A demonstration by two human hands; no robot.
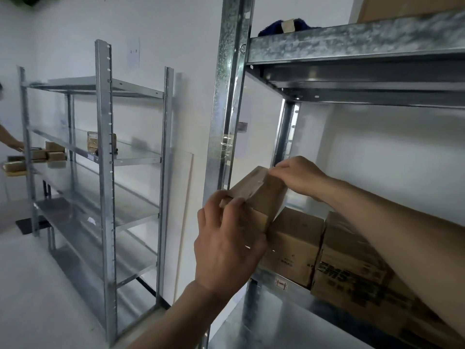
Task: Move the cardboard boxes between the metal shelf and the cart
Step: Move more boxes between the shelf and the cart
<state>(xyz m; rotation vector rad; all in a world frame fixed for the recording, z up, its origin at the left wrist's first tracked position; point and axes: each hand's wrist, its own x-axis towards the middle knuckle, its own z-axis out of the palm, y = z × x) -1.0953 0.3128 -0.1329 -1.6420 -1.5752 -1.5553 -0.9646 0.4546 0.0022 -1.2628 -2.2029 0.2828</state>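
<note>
A small taped cardboard box sits tilted at the left end of the metal shelf, on top of another box. My left hand grips its near corner, fingers curled over the edge. My right hand holds its far top edge. A larger printed box stands to the right on the same level, partly hidden by my right forearm. No cart shows in this view.
The shelf's upright post stands just left of the held box. A second metal rack with small boxes stands at the left wall. Another person's arm reaches in at the far left. A dark blue cloth lies on the upper level.
</note>
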